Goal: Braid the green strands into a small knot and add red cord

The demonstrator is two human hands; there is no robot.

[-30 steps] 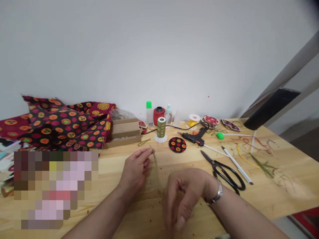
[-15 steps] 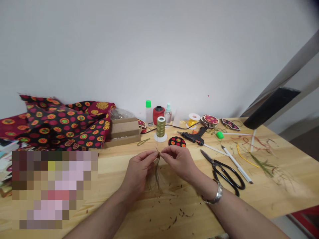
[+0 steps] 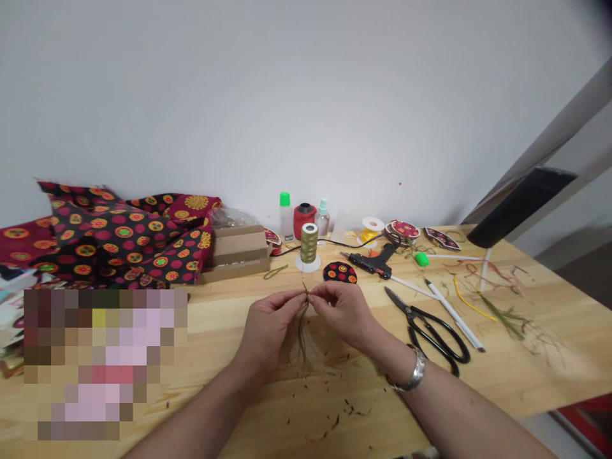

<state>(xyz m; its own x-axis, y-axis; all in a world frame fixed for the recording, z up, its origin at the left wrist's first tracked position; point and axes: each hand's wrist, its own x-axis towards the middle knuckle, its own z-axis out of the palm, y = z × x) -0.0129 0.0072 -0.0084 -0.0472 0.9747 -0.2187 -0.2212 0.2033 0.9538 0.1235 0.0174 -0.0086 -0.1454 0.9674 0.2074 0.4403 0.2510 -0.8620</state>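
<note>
Between my fingertips hangs a small olive-green thread tassel (image 3: pixel 301 331), its loose strands pointing down toward the table. My left hand (image 3: pixel 270 325) pinches the top of it from the left. My right hand (image 3: pixel 339 312) pinches the same spot from the right, and the two hands' fingertips meet there. A short bit of cord sticks up above the pinch. Just beyond stands a spool of olive thread (image 3: pixel 309 247). A round black patterned fabric piece (image 3: pixel 340 272) lies behind my right hand.
Black-handled scissors (image 3: pixel 430 335), a white pen (image 3: pixel 454 315) and a hot glue gun (image 3: pixel 375 261) lie to the right. Patterned cloth (image 3: pixel 129 236) and a cardboard box (image 3: pixel 239 252) are at the left. Bottles, including a green-capped one (image 3: pixel 285 217), stand along the wall. Dark scraps (image 3: pixel 337 421) litter the front.
Both hands stay pinched on the tassel with barely any shift. The cord above the fingertips shows a little more now.
</note>
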